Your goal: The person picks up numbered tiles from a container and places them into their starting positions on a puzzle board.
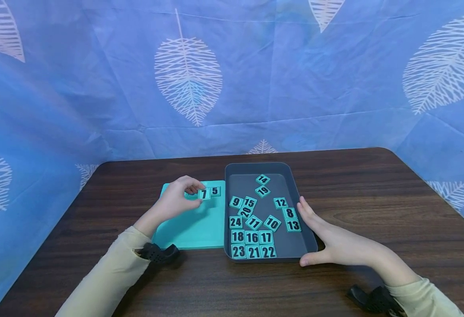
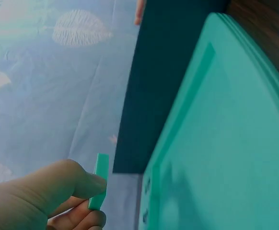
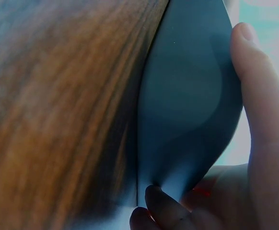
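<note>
My left hand (image 1: 180, 196) pinches a small turquoise tile numbered 7 (image 1: 204, 194) between thumb and fingers, above the turquoise board (image 1: 200, 233). In the left wrist view the tile (image 2: 101, 167) is seen edge-on. A tile marked 5 (image 1: 215, 191) lies near the board's far edge; another beside it is mostly hidden by the fingers. My right hand (image 1: 339, 242) rests against the right side of the dark grey tray (image 1: 252, 169), fingers extended along its rim and thumb near the front corner. In the right wrist view, fingertips touch the tray's outer wall (image 3: 187, 96).
Many numbered tiles lie in the tray, with 23 (image 1: 238, 252), 21 and 22 in the front row and 14 (image 1: 262, 179) at the back. Tray and board stand side by side on a dark wooden table (image 1: 374, 189). A blue leaf-patterned cloth (image 1: 248, 88) hangs behind.
</note>
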